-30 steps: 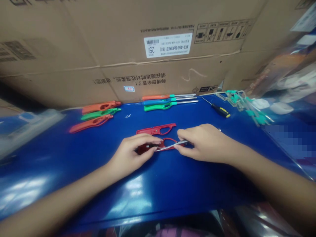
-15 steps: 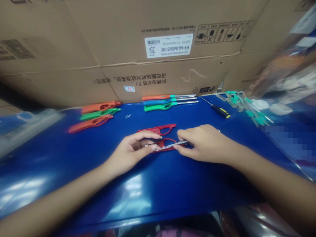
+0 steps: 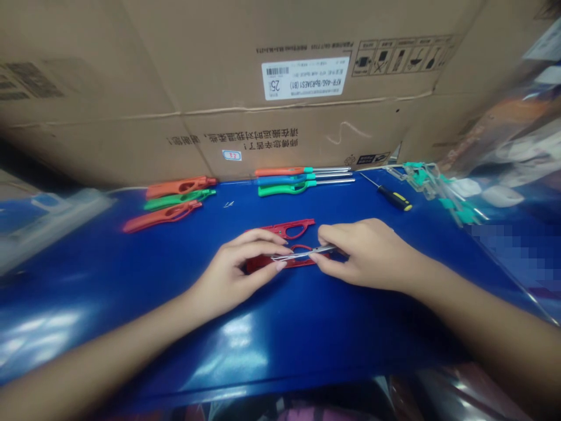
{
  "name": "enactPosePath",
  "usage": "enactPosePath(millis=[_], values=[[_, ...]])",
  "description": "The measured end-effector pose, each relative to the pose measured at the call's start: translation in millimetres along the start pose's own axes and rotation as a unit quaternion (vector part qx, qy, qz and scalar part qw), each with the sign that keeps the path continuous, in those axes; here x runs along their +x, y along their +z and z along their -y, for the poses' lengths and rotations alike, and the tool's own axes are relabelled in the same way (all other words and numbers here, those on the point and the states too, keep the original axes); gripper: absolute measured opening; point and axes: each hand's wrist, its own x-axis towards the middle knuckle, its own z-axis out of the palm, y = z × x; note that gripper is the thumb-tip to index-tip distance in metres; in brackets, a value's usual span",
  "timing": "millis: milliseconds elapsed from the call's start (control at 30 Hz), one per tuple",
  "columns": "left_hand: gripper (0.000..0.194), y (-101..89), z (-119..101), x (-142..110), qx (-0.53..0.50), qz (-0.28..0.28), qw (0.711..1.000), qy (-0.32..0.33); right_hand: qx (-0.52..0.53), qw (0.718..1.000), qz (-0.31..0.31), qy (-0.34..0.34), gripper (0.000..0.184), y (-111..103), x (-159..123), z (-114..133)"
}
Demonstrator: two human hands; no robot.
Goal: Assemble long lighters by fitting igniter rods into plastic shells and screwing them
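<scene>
My right hand (image 3: 363,251) is closed in a pinch on a slim metal tube (image 3: 325,249). Thin pale wires (image 3: 291,256) run leftward out of the tube. Between thumb and fingertips, my left hand (image 3: 245,266) grips the wires near their far end. Beneath both hands a red lighter casing half (image 3: 302,262) lies on the blue table (image 3: 284,327), partly covered by the left fingers. A second red casing half (image 3: 298,228) rests just behind it, its left end hidden by my left hand.
Orange and green lighter handles (image 3: 169,213) lie at the back left. Lighters with metal barrels (image 3: 287,190) line the back centre. A black-yellow screwdriver (image 3: 394,199) and clear-and-teal parts (image 3: 421,175) are to the right. A cardboard box (image 3: 219,70) walls off the back.
The tube and wires have risen slightly off the front red casing half. My left fingers have shifted from the casing onto the wires. The view has moved a little.
</scene>
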Motion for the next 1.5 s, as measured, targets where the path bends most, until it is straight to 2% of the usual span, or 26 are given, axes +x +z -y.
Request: enactPosePath(millis=[467,700,867,1033,1167,1333,1500], values=[[0.005,1.7,-8,1,0.015,-0.004,1.0,-0.005,-0.002,0.999,0.009,-0.036,0.03,8,-1,9],[0.001,0.5,-8,0,0.031,0.007,0.999,0.004,-0.016,1.0,-0.008,0.013,0.024,13,2,7],[0.001,-0.6,-6,-3,0.052,0.017,0.999,0.006,-0.025,0.999,0.017,0.036,0.024,10,4,5],[0.012,-0.1,0,-2,0.072,0.028,0.997,0.026,-0.001,0.997,0.077,0.01,0.025,6,5,-3],[0.022,-1.5,7,-1,0.08,0.007,0.996,0.047,0.024,0.997,0.074,0.013,0.026,9,7,-9],[0.02,-4.3,11,0,0.098,-0.024,0.994,0.039,0.031,0.996,0.086,0.01,0.026,7,7,-14],[0.017,-1.4,11,2,0.107,-0.028,0.993,0.043,0.009,0.994,0.108,0.024,0.026,-4,4,-18]])
